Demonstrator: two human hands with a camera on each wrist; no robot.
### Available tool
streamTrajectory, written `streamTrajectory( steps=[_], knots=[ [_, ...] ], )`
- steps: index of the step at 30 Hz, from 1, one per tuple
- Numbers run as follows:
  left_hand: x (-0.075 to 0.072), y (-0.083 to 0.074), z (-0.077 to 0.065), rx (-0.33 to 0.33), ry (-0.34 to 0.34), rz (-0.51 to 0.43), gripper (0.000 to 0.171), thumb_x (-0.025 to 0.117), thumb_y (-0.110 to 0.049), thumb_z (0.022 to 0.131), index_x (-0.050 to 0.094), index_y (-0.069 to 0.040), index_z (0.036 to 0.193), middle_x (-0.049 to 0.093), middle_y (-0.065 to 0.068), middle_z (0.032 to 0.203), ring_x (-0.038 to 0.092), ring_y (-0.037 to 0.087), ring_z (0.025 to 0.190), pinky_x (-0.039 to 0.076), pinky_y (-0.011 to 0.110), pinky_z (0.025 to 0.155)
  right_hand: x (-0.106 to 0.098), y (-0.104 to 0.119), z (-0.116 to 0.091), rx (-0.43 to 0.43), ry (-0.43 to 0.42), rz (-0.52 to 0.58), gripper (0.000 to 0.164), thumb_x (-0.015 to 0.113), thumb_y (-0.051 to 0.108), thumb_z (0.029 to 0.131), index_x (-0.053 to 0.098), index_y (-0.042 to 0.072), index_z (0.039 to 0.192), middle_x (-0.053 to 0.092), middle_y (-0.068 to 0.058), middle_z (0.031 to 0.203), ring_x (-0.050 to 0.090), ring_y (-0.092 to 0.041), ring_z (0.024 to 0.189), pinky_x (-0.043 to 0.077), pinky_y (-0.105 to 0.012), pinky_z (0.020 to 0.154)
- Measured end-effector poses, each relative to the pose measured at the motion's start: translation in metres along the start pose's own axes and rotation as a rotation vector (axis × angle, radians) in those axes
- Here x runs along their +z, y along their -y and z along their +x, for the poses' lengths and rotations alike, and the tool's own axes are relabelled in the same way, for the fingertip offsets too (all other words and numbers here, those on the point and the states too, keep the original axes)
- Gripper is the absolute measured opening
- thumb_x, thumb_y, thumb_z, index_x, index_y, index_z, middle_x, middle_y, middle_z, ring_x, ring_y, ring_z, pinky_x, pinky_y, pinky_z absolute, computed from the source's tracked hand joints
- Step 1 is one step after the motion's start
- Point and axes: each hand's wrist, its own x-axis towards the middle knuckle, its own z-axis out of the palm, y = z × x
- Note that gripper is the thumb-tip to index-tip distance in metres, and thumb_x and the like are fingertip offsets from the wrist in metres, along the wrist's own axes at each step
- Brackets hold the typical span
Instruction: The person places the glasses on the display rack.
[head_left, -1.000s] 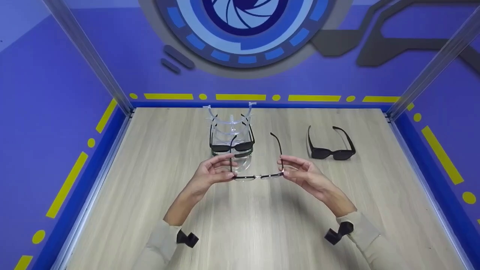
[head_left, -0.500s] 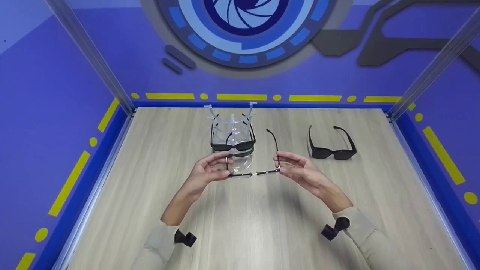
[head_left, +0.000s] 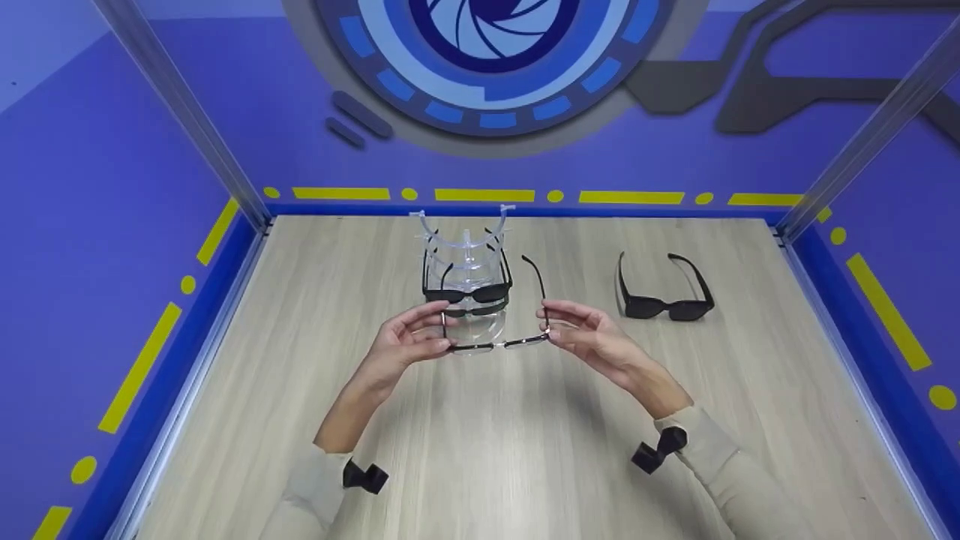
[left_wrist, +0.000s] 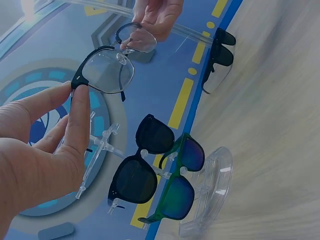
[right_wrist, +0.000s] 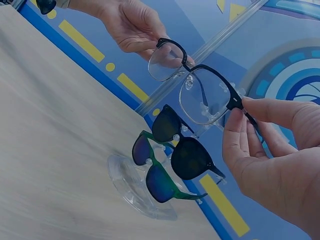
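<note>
Between both hands hangs a pair of clear eyeglasses [head_left: 499, 345] with dark upper rims, temples unfolded and pointing away. My left hand [head_left: 405, 341] pinches the left hinge corner; my right hand [head_left: 596, 341] pinches the right one. Just beyond the glasses stands a clear plastic eyewear stand [head_left: 465, 255]. On it sit black sunglasses [left_wrist: 140, 162] and, on a lower tier, green-framed sunglasses [left_wrist: 177, 187] with mirrored lenses. In the head view the green pair is partly hidden behind the black pair and looks dark. The stand's clear base [right_wrist: 135, 190] rests on the table.
Another pair of black sunglasses [head_left: 667, 307] lies unfolded on the wooden table [head_left: 495, 465], right of the stand. Blue patterned panels [head_left: 225, 90] with metal corner posts [head_left: 180, 112] enclose the back and sides.
Both hands have shifted a little to the left, carrying the eyeglasses with them and slightly farther from me. The stand and the sunglasses have stayed in place.
</note>
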Motion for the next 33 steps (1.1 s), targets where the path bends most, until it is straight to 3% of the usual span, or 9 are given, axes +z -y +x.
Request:
streamTrajectory(
  steps=[3,9,20,27,33],
  knots=[
    [-0.002,-0.001,0.0,-0.005,-0.014,0.007,0.064,0.071,0.008,0.089,0.045,0.004,0.148,0.069,0.007,0.122,0.074,0.016,0.098,0.063,0.028,0.088,0.002,0.0,0.004,0.004,-0.006,0.005,0.059,0.063,-0.012,0.092,0.045,-0.006,0.148,0.07,-0.001,0.126,0.067,-0.012,0.114,0.057,-0.024,0.099],
    [-0.008,-0.004,0.001,-0.001,-0.039,0.021,0.065,0.071,0.007,0.09,0.044,0.006,0.148,0.067,0.014,0.126,0.075,0.015,0.098,0.063,0.03,0.09,0.008,0.002,0.013,0.005,-0.012,0.023,0.051,0.062,-0.013,0.092,0.055,-0.001,0.141,0.07,-0.001,0.124,0.067,-0.013,0.112,0.056,-0.025,0.1],
    [-0.021,-0.015,0.008,0.02,-0.06,0.035,0.064,0.07,0.008,0.09,0.043,0.007,0.148,0.07,0.005,0.12,0.074,0.012,0.097,0.063,0.029,0.089,0.017,0.007,0.03,0.001,-0.029,0.034,0.048,0.061,-0.014,0.092,0.059,0.002,0.138,0.068,-0.005,0.128,0.065,-0.014,0.112,0.056,-0.025,0.098],
    [-0.028,-0.019,0.016,0.004,-0.096,0.04,0.062,0.07,0.009,0.089,0.047,0.004,0.147,0.071,0.005,0.119,0.074,0.012,0.097,0.063,0.03,0.089,0.018,0.01,0.043,-0.01,-0.02,0.035,0.058,0.059,-0.015,0.093,0.042,-0.01,0.148,0.067,-0.006,0.128,0.066,-0.015,0.114,0.056,-0.026,0.099],
    [-0.032,-0.024,0.024,-0.011,-0.139,0.049,0.06,0.072,0.008,0.088,0.052,0.002,0.144,0.071,0.008,0.121,0.074,0.012,0.096,0.063,0.031,0.09,0.02,0.014,0.053,-0.01,-0.023,0.04,0.058,0.058,-0.016,0.093,0.042,-0.009,0.148,0.064,-0.011,0.134,0.065,-0.018,0.117,0.056,-0.028,0.101]
  ],
)
